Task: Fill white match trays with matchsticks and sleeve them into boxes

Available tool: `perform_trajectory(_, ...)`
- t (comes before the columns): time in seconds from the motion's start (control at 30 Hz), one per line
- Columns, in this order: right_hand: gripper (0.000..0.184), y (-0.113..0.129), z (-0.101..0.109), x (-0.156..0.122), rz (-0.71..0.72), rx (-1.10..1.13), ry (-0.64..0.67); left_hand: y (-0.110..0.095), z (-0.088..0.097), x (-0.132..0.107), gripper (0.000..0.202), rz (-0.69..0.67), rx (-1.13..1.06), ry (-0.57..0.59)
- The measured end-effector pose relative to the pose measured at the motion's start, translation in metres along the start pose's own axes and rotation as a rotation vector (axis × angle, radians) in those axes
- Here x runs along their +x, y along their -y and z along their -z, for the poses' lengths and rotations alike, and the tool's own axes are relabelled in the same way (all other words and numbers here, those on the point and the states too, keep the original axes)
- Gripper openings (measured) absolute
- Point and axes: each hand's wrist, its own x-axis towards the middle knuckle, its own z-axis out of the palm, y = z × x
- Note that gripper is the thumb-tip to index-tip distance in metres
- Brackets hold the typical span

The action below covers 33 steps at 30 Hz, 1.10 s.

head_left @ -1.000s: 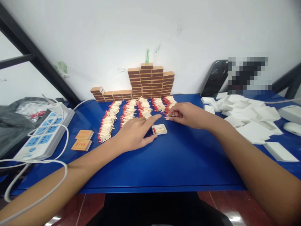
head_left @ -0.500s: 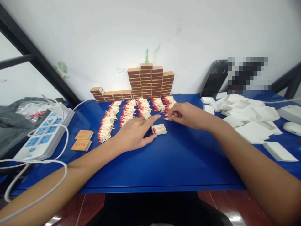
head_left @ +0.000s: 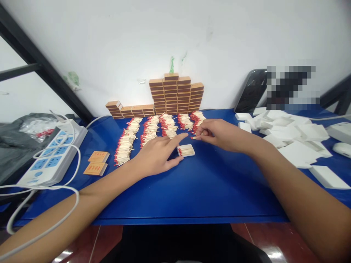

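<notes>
A small white matchbox tray (head_left: 192, 153) lies on the blue table, with several red-tipped matches (head_left: 185, 150) inside it. My left hand (head_left: 159, 155) rests at the tray's left side, thumb and forefinger spread around that end, holding nothing up. Just beyond the tray and to its right, the fingertips of my right hand (head_left: 210, 132) are pinched on matches, whose red heads poke out to the left. Rows of loose matches (head_left: 126, 144) are laid out behind my hands; the rightmost row (head_left: 197, 118) is partly covered by my right hand.
Stacked matchboxes (head_left: 171, 95) stand against the wall. At right lie a heap of white trays (head_left: 296, 135) and a black phone (head_left: 251, 90). Two orange box sleeves (head_left: 95, 168) sit at left, near a power strip (head_left: 52, 160) whose white cable (head_left: 78, 197) loops over my left forearm.
Hardly anything differs. My right hand stays pinched beside the rightmost row, and my left hand keeps its place at the tray. The view has shifted very slightly.
</notes>
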Motion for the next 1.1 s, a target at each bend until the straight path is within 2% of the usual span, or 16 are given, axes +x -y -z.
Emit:
perform_trajectory(0.4,0.024,0.009,0.001,-0.004,0.047,0.069,-0.058,0.000,0.002,0.000,0.068,-0.002,0.002,-0.010)
perform_trajectory(0.77,0.023,0.009,-0.001,-0.005,0.046,0.094,-0.043,0.001,0.002,0.000,0.067,-0.008,0.002,-0.042)
perform_trajectory(1.1,0.025,0.015,-0.001,-0.007,0.026,0.168,0.027,0.000,0.002,0.001,0.068,0.010,-0.009,-0.028)
